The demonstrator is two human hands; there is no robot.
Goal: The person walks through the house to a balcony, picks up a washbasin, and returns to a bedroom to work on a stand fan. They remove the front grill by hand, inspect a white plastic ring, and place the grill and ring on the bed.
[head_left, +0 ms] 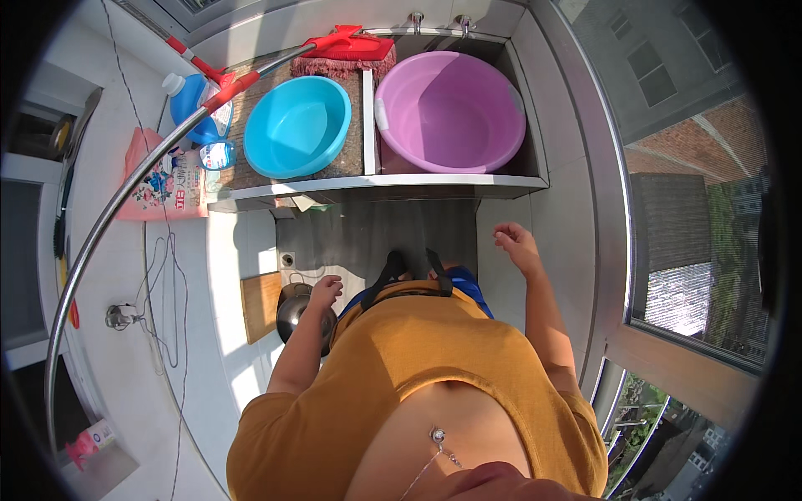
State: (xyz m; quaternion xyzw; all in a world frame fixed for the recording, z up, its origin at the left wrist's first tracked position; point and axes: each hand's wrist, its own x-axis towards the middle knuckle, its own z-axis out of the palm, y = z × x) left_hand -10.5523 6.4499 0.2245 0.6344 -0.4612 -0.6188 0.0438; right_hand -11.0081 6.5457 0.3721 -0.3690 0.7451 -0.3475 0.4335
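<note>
My left hand [327, 290] hangs at my left side, fingers loosely bent and holding nothing. Below it, partly behind my forearm, sits a dark metal pan [294, 316] on the floor. My right hand [518, 246] is out in front on my right with its fingers slightly curled, and nothing shows in it. Nearest to it is the big purple basin [451, 113], resting in the sink well beyond. A smaller turquoise basin [298, 127] stands on the stone counter to the left of that. Neither hand touches either basin.
A red mop head [351, 52] lies behind the basins; its long metal handle [113, 200] arcs down the left. Blue bottles [196, 104] and a pink printed bag [163, 179] sit at the counter's left end. A wooden board [261, 307] leans left. Windows line the right.
</note>
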